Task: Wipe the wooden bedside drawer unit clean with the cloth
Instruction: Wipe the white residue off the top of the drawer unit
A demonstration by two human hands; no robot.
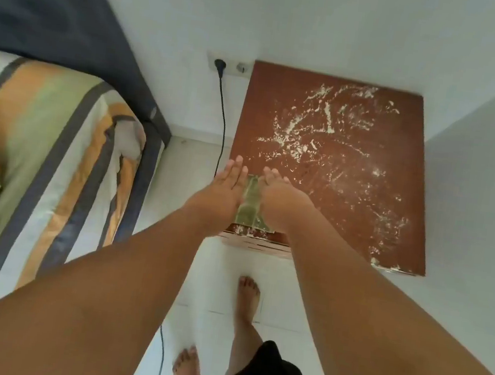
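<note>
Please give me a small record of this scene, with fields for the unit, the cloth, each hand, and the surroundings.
unit: wooden drawer unit, top covered in white residue
cloth: green cloth at the front left corner of the top
left hand: flat, fingers extended, beside the cloth
right hand: beside the cloth, grip unclear
surroundings: bed on the left, black cable plugged into a wall socket

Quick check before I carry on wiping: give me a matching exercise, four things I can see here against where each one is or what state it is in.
Things:
1. cloth
2. drawer unit top
3. black plug
4. striped bedding

Places or states:
A. in the wall socket, left of the unit
B. at the unit's front left corner, under both hands
C. far left, on the bed
D. smeared with white residue

Pairs: 1-B, 2-D, 3-A, 4-C

The left hand and right hand lie flat on the cloth.
</note>
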